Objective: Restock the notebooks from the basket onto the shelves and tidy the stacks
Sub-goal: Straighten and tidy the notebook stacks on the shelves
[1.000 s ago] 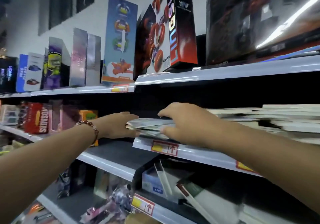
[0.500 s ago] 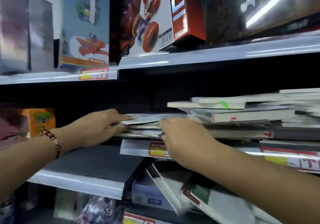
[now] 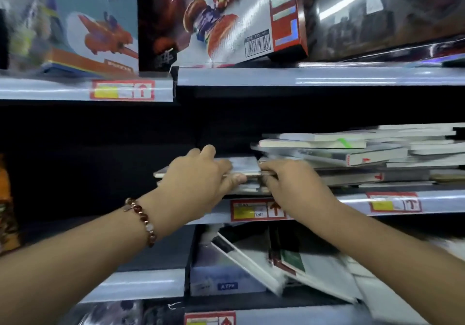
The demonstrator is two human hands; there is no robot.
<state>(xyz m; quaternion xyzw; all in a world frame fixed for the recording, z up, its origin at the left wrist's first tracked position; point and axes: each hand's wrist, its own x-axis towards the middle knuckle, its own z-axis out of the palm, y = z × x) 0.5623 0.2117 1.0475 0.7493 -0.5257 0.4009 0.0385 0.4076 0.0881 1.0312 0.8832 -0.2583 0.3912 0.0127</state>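
A low stack of thin notebooks lies at the left end of the middle shelf. My left hand, with a bead bracelet on its wrist, grips the stack's left front part, fingers on top and thumb at the front edge. My right hand grips the same stack from the right, fingers curled over its top edge. A taller, untidy pile of notebooks sits directly to the right on the same shelf. The basket is out of view.
Toy boxes stand on the top shelf. Below, slanted notebooks and a white box fill the lower shelf. A bare grey shelf lies at lower left. Price tags line the shelf edges.
The view has shifted closer and to the right. My left hand slid from the stack's left end onto its top, and both hands now meet at the stack's front.
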